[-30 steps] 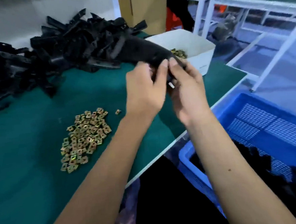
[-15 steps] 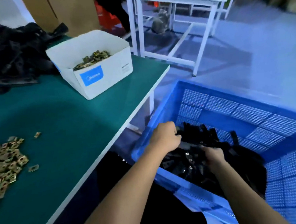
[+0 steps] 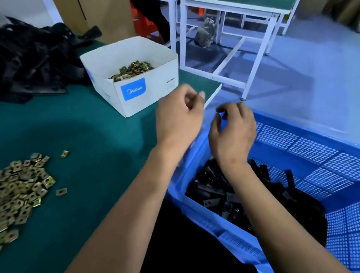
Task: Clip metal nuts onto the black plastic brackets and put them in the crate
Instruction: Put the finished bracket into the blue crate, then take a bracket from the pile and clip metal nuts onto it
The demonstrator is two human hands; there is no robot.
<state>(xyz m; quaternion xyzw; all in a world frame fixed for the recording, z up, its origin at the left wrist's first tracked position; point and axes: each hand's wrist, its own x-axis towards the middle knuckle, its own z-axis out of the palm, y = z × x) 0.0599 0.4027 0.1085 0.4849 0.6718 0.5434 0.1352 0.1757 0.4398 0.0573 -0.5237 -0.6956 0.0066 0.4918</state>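
Observation:
A blue perforated crate stands on the floor at the table's right edge, with black plastic brackets lying in its near corner. My right hand hovers above the crate's left rim, fingers loosely curled and empty. My left hand is over the table's right corner, also loosely curled with nothing in it. A loose heap of brass-coloured metal nuts lies on the green table at the left. A pile of bare black brackets fills the far left of the table.
A white cardboard box holding more nuts stands near the table's far right corner. A second white-framed table stands beyond on the blue-grey floor. Brown cartons stand behind the bracket pile.
A second ago both hands held a bracket over the table. Half a second ago they were down in the crate. Now both have lifted out of it, empty.

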